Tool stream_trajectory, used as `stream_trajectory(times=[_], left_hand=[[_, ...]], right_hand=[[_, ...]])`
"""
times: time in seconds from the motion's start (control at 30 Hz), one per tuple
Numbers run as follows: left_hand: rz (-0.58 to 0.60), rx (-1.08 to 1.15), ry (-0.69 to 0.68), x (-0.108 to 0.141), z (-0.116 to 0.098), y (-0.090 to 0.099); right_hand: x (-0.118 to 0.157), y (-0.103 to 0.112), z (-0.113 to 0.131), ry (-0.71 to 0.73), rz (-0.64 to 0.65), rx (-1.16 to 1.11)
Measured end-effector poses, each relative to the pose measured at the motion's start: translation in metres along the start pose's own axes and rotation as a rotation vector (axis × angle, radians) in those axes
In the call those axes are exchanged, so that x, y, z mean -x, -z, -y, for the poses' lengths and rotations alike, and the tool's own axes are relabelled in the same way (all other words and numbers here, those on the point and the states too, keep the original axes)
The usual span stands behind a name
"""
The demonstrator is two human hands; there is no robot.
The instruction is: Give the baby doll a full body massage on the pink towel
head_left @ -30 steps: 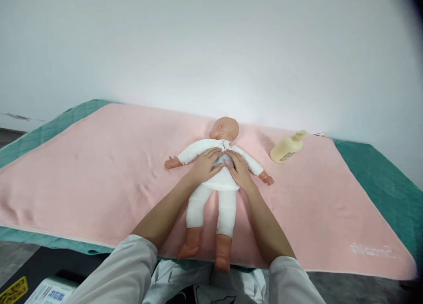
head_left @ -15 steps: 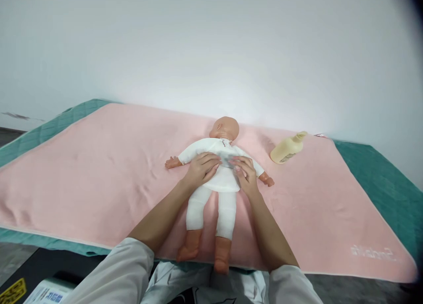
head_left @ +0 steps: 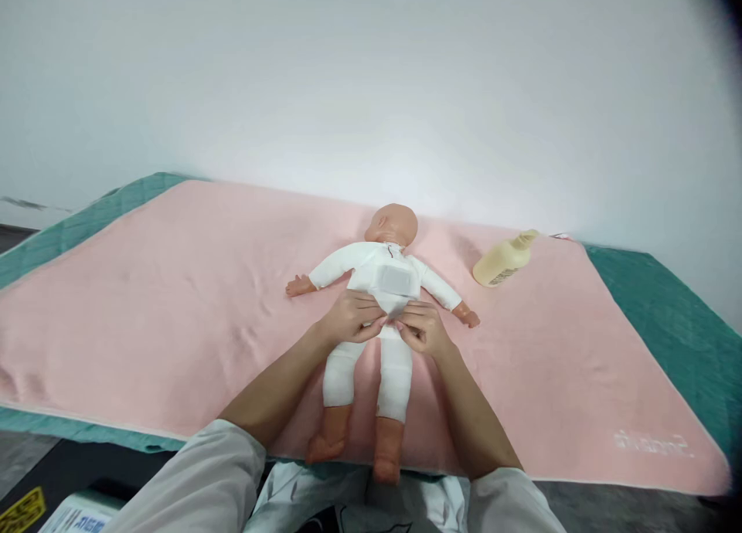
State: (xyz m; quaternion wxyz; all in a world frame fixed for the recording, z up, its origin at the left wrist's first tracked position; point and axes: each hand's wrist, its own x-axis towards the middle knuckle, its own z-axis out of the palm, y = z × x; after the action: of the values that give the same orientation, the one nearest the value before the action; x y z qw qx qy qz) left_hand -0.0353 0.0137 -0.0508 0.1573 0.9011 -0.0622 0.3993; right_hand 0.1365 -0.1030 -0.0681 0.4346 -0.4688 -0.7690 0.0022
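Observation:
A baby doll (head_left: 342,371) with a white cloth body lies stretched out on a pink blanket, its bald head toward the wall and turned to the left. On its upper back is a pale rectangular panel (head_left: 396,280). My left hand (head_left: 356,317) and my right hand (head_left: 424,326) meet over the doll's lower back, just below the panel. Both hands are closed, thumbs and fingertips pinching a raised fold of the white cloth between them. The fingers partly hide the doll's waist.
A yellow pump bottle (head_left: 503,261) lies tilted on the blanket, right of the doll. The pink blanket (head_left: 174,309) covers a green quilted mat (head_left: 666,301) against a white wall (head_left: 371,85). A partly visible white box (head_left: 81,511) is at lower left.
Both hands have moved down from the doll's upper back to its lower back and come closer together. The rectangular panel, earlier largely between the hands, now shows fully.

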Motion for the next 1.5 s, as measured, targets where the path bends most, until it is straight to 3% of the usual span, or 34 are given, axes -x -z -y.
stream_trajectory(times=[0.33,0.6,0.73,1.2,1.5], left_hand=[[0.117,0.123,0.126,-0.004,0.001,0.002],[-0.108,0.286,0.16,-0.001,0.002,0.005],[-0.176,0.294,0.208,0.0,0.003,0.009],[0.026,0.174,0.254,0.001,0.011,0.003],[0.022,0.211,0.31,0.0,0.011,0.004]], right_hand=[[-0.003,0.004,0.001,-0.037,0.068,-0.028],[-0.002,0.003,0.003,-0.105,-0.188,-0.201],[-0.002,0.004,0.004,-0.098,-0.223,-0.212],[-0.002,0.002,-0.003,-0.184,-0.084,-0.133],[-0.002,0.002,-0.002,-0.193,-0.088,-0.155]])
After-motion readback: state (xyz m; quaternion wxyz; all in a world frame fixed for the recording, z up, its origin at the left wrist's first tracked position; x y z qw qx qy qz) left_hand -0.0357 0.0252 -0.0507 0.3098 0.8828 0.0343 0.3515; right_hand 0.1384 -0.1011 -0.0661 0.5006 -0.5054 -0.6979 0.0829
